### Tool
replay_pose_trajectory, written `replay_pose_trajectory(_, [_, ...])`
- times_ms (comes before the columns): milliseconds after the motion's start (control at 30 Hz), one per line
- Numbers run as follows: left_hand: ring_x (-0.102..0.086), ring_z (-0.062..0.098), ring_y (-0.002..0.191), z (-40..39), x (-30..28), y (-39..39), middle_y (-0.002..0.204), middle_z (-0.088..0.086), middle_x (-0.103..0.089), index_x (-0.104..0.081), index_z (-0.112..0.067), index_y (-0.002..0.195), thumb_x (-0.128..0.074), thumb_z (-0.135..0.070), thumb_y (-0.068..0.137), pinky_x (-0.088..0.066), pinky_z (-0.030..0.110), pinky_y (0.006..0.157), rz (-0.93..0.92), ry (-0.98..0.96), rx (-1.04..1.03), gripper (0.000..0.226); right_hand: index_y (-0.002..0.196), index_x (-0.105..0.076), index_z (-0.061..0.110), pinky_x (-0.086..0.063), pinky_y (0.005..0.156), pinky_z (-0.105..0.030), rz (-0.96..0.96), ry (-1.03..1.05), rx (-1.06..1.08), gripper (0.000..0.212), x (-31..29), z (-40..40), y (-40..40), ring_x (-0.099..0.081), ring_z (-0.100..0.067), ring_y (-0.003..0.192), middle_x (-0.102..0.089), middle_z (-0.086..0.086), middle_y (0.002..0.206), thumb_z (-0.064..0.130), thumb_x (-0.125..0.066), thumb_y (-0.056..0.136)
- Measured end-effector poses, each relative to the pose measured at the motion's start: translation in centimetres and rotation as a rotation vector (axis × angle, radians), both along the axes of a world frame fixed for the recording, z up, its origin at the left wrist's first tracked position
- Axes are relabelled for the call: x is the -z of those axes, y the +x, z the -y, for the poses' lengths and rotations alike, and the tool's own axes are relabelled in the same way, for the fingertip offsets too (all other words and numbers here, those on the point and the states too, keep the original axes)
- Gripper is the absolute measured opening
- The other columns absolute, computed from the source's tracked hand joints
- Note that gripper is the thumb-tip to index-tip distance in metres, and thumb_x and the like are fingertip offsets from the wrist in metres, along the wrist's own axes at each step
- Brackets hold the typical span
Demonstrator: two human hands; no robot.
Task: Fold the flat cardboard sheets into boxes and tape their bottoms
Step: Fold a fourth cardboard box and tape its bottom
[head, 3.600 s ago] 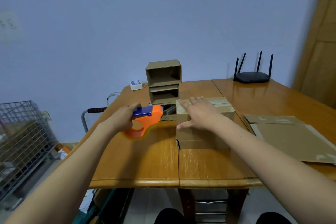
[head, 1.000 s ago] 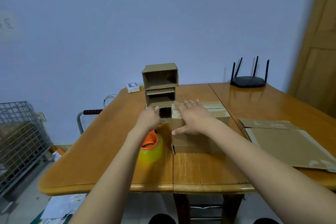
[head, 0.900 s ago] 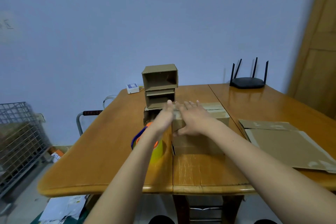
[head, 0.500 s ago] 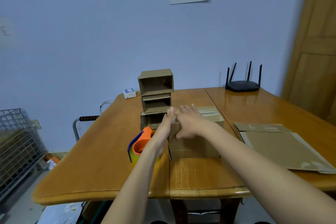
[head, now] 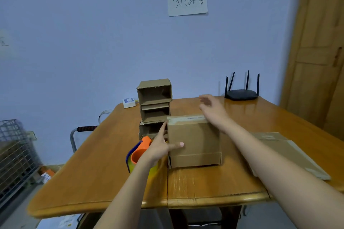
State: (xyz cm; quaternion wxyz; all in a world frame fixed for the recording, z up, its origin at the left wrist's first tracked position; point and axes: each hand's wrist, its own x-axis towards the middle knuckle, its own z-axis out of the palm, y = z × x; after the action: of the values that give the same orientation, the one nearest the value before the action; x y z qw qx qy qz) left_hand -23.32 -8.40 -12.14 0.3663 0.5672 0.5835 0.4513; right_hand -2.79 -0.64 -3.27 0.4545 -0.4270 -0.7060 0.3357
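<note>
1. The wooden table (head: 104, 178) is your landmark; it fills the lower half of the view, and everything below is placed relative to it.
2. Your flat cardboard sheets (head: 290, 154) lie stacked on the table's right side, near its right edge.
3. The folded box (head: 194, 143) stands near the middle of the table, tipped up so that a broad face looks at you. A strip of tape runs along its top edge.
4. Three finished boxes (head: 154, 106) are stacked on the table behind the folded box, slightly left, with their open sides toward you.
5. A black router (head: 241, 94) with upright antennas sits at the table's far right corner.
6. Your right hand (head: 214, 109) is above the table at the folded box's top right corner, fingers spread and loose. It is blurred, so you cannot tell whether it touches the cardboard.
7. Your left hand (head: 160, 147) holds the box's left side: the thumb presses on the front face and the fingers reach up along the left edge.
8. The orange tape dispenser (head: 138, 154), with its yellowish roll, rests on the table just left of the box, partly under your left wrist.
9. A small white device (head: 129, 102) lies at the table's far edge, left of the stack.
</note>
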Motion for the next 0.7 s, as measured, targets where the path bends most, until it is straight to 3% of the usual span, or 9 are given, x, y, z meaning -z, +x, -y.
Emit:
replay_pose_trajectory(167, [-0.053,0.022,0.124,-0.8,-0.8,0.1,0.143,0.002,-0.048,-0.024,-0.038,0.151,-0.085,-0.059,0.063,-0.049,0.046,0.103,0.137,0.02,-0.072,0.109,0.157,-0.023,0.033,-0.032,0.117,-0.047,0.016,-0.252,-0.01,0.094,2.3,-0.7,5.1,-0.038,-0.024,0.144,-0.035,-0.001,0.159,0.076,-0.059,0.083])
replay_pose_trajectory(267, [-0.054,0.024,0.124,-1.8,-1.8,1.1,0.145,0.004,-0.048,-0.028,-0.032,0.151,-0.079,-0.07,0.062,-0.048,0.048,0.104,0.187,0.0,-0.134,0.11,0.159,-0.018,0.037,-0.034,0.117,-0.052,0.013,-0.476,-0.118,0.113,5.1,-1.6,6.5,-0.042,-0.026,0.141,-0.036,0.004,0.158,0.088,-0.063,0.069])
replay_pose_trajectory(367, [-0.049,0.027,0.128,-2.9,-2.8,2.2,0.145,0.004,-0.047,-0.031,-0.022,0.15,-0.071,-0.072,0.07,-0.04,0.048,0.11,0.185,-0.044,-0.202,0.102,0.159,-0.021,0.034,-0.038,0.115,-0.055,-0.051,-0.596,-0.132,0.13,7.3,-3.4,6.9,-0.048,-0.025,0.137,-0.044,0.003,0.156,0.085,-0.078,0.054])
replay_pose_trajectory(500, [-0.053,0.022,0.116,-4.3,-3.3,3.3,0.139,0.006,-0.051,-0.036,-0.016,0.145,-0.066,-0.051,0.088,-0.045,0.038,0.101,0.127,-0.06,-0.179,0.074,0.133,-0.062,0.022,-0.048,0.106,-0.053,-0.214,-0.66,-0.136,0.09,7.5,-5.1,7.3,-0.068,-0.03,0.114,-0.074,-0.007,0.119,0.067,-0.087,0.059])
replay_pose_trajectory(600, [-0.054,0.02,0.118,-5.3,-3.4,4.6,0.14,0.006,-0.052,-0.041,-0.014,0.144,-0.06,-0.035,0.096,-0.045,0.027,0.092,-0.133,0.059,-0.213,0.056,0.124,-0.067,0.02,-0.048,0.104,-0.052,-0.26,-0.667,-0.099,0.07,6.7,-6.5,7.5,-0.068,-0.032,0.11,-0.076,-0.009,0.111,0.059,-0.084,0.068])
replay_pose_trajectory(700, [-0.043,0.024,0.134,-6.6,-3.0,5.9,0.148,0.009,-0.039,-0.039,-0.016,0.147,-0.053,-0.029,0.1,-0.038,0.033,0.108,-0.424,0.148,-0.219,0.05,0.119,-0.067,0.017,-0.055,0.09,-0.046,-0.257,-0.686,-0.033,0.053,6.0,-8.3,6.9,-0.069,-0.032,0.106,-0.076,-0.011,0.109,0.053,-0.076,0.082])
